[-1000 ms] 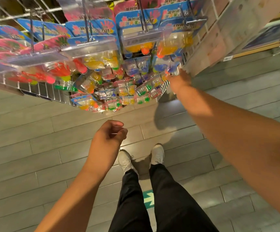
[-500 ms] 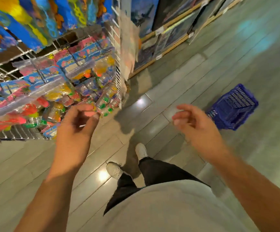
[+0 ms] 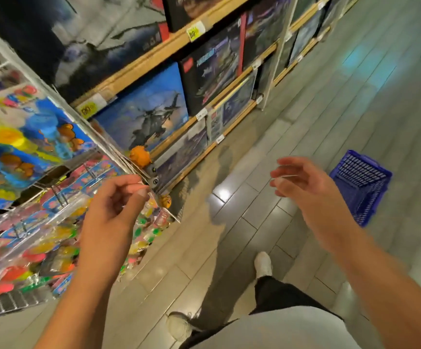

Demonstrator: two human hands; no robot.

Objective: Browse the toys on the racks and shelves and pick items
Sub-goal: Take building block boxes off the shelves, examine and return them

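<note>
Toys in blister packs [image 3: 53, 238] hang crowded on wire rack [image 3: 15, 302] at lower left, carded water-toy packs [image 3: 28, 147] above them, boxed model kits including helicopter box [image 3: 144, 117] on wooden shelves [image 3: 169, 46] further along aisle. Changed within last second: view swung up from rack and floor toward aisle; right hand [image 3: 302, 187], earlier reaching into packs at rack edge, now pulled back over floor, fingers loosely spread, grasping nothing. Left hand [image 3: 113, 212], earlier idle and low, now raised in front of rack corner, fingers curled, thumb and forefinger close together near small grey and orange figures [image 3: 146, 165] at rack end; whether anything is pinched cannot be told, blur too heavy. Blue shopping basket [image 3: 360, 185] on floor to right, well apart from both hands, contents not visible. Judged: no item picked from rack; attention apparently shifting to rack end or shelves, browsing ongoing, picking step outstanding.
</note>
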